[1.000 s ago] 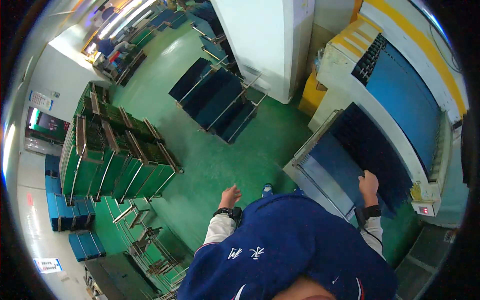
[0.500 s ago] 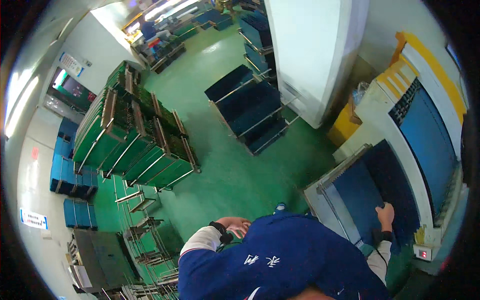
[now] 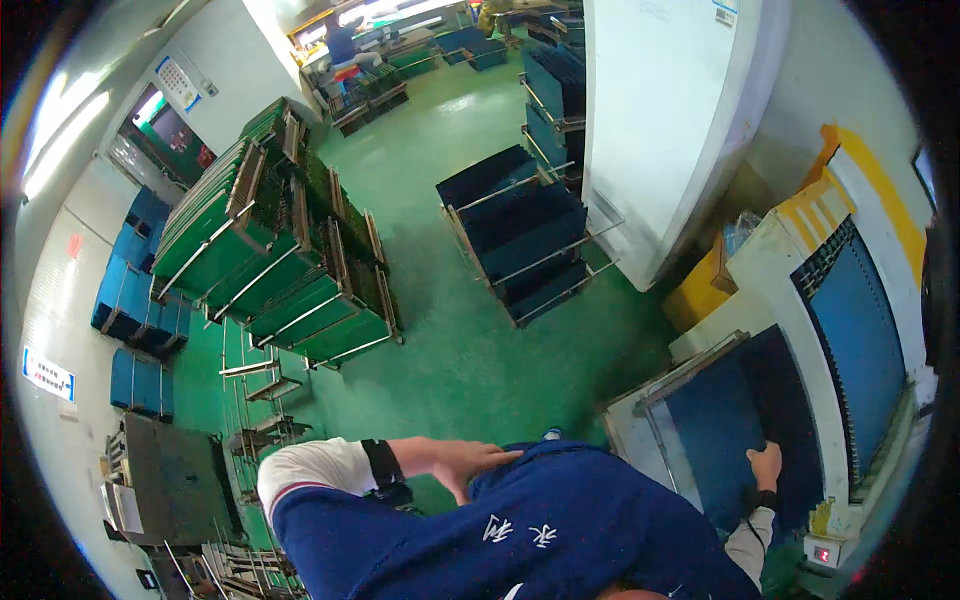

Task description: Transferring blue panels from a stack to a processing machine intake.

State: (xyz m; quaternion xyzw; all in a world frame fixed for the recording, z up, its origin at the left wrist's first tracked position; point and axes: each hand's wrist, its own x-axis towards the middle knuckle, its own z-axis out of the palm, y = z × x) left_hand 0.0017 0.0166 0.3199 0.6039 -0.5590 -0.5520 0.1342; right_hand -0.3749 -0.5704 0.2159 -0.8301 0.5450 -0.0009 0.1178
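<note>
At the right, my right hand (image 3: 765,465) is closed with curled fingers on the edge of a dark blue panel (image 3: 705,415). That panel stands in a pale metal-framed rack (image 3: 635,425) among other dark blue sheets. My left hand (image 3: 465,465) is held at the front of my blue top (image 3: 590,500), its fingers stretched out and nothing visible in them. Whether its fingertips touch the cloth is hard to make out. A black band circles each wrist.
A white machine (image 3: 815,275) with a blue panel in its opening stands beyond the rack. Green panels (image 3: 240,220) fill racks at left; a rack of dark blue panels (image 3: 515,215) stands mid-floor by a white pillar (image 3: 660,120). A person (image 3: 345,45) sits far back.
My left forearm has swung out to the left, and its fingers have straightened. The right hand stays at the panel's edge. The whole view has tilted and shifted a little.
</note>
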